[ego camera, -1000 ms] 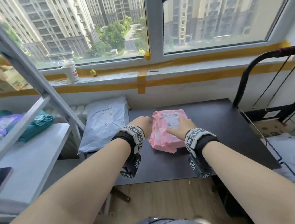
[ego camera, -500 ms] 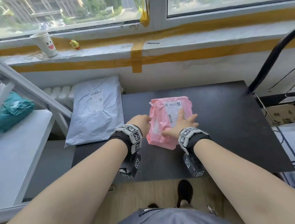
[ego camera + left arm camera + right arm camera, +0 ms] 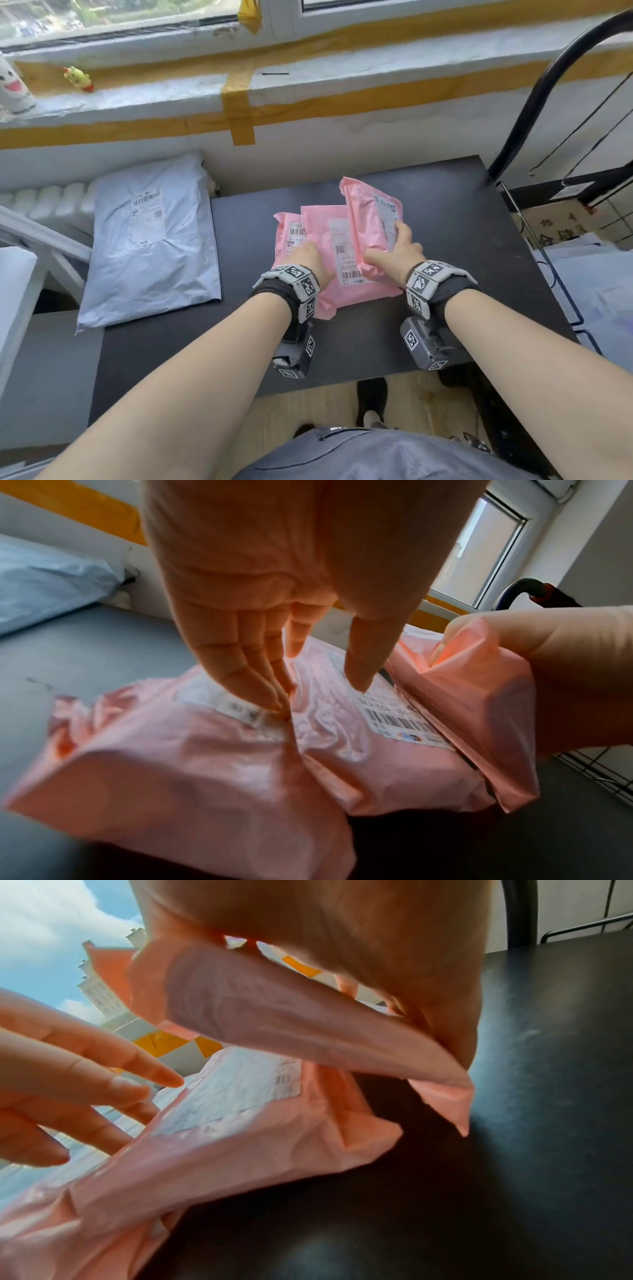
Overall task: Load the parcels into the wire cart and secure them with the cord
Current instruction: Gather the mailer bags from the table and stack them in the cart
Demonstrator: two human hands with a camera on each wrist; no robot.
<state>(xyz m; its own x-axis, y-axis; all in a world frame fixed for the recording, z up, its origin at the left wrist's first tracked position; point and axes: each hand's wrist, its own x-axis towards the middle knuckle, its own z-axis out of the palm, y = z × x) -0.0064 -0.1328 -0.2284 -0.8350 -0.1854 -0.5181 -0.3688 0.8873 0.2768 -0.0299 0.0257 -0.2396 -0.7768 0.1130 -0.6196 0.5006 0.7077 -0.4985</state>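
Three pink mailer parcels lie fanned on the black table (image 3: 455, 212). My right hand (image 3: 394, 251) grips the top pink parcel (image 3: 368, 219) by its near end, tilted up off the stack; the right wrist view shows that parcel (image 3: 274, 1007) lifted clear. My left hand (image 3: 310, 255) rests with straight fingers (image 3: 250, 674) on the lower pink parcels (image 3: 205, 750), at the seam between the left parcel (image 3: 289, 228) and the middle parcel (image 3: 337, 270). A large grey parcel (image 3: 147, 240) lies to the left. The wire cart (image 3: 568, 113) stands at the right; no cord is clearly visible.
A taped window sill (image 3: 239, 99) runs along the back, with a paper cup (image 3: 12, 89) and a small yellow toy (image 3: 78, 78). A white shelf unit (image 3: 20, 274) stands at the left. A cardboard box (image 3: 561, 226) sits inside the cart. My foot (image 3: 371, 401) is below the table edge.
The single pink bundle has spread into three parcels. My right hand now grips the top one and tilts it up to the right. The camera has tipped further down.
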